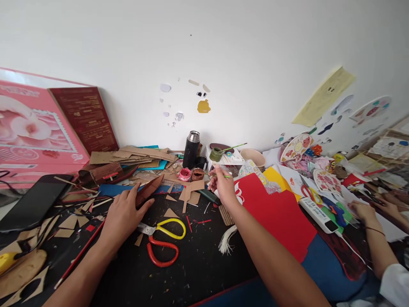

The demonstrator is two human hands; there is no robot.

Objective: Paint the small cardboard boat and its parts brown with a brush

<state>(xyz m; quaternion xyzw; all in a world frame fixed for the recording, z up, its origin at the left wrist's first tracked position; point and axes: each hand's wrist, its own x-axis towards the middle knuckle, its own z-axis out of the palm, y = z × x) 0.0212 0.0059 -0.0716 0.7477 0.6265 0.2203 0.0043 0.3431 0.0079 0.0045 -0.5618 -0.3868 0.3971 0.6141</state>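
My left hand point(123, 213) grips a pointed, boat-shaped brown piece point(149, 190), its thumb along the near side. Between the pinched fingers of my right hand point(223, 187) is a thin paintbrush point(228, 176) with a green handle. The brush's front end points left towards an open jar of brown paint point(197, 174); whether the bristles touch the paint I cannot tell. Beside that jar stands one of pink-red paint point(184, 174). Scissors point(147, 229) with a yellow and a red handle lie near my left hand.
Cardboard strips point(140, 155) pile up behind. A black flask point(191, 151) and a green jar point(216, 154) with a brush stand by the wall. Red sheets point(271, 217) and a white power bank point(318, 215) lie right. Another person's hand point(366, 213) is at far right. A phone point(35, 202) lies left.
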